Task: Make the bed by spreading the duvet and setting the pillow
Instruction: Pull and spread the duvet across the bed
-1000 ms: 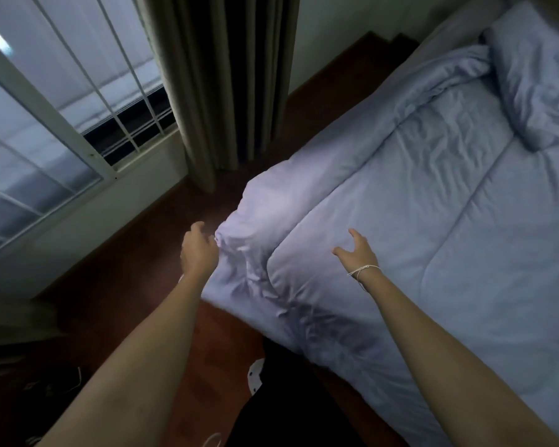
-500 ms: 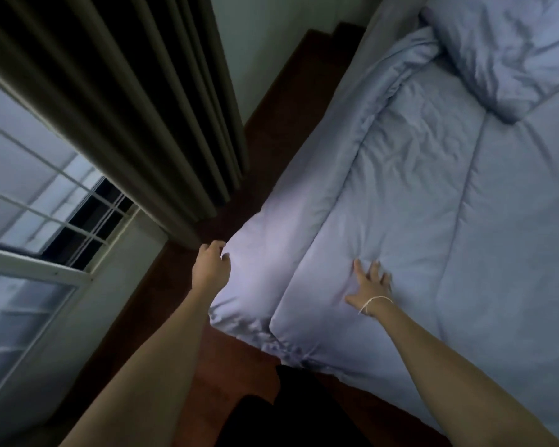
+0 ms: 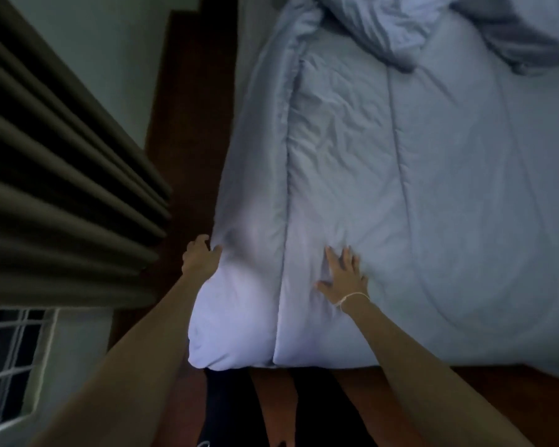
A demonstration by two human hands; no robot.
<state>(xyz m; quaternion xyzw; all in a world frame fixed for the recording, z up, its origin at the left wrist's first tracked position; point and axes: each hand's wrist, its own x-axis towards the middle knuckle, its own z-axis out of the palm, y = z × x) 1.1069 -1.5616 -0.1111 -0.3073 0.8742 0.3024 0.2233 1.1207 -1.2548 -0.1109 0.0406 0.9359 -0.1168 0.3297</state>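
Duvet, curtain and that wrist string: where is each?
Duvet point(image 3: 449, 195): head view, flat quilted top.
Curtain point(image 3: 62, 175): head view, middle of its folds.
Wrist string point(image 3: 352, 297): head view, loop on the right wrist.

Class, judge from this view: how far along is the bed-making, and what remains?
Done: the duvet covers most of the bed. In hand: the left hand grips its hanging side edge; the right hand presses flat on top. Left: wrinkles near the fold, and the pillow lies crumpled at the top.
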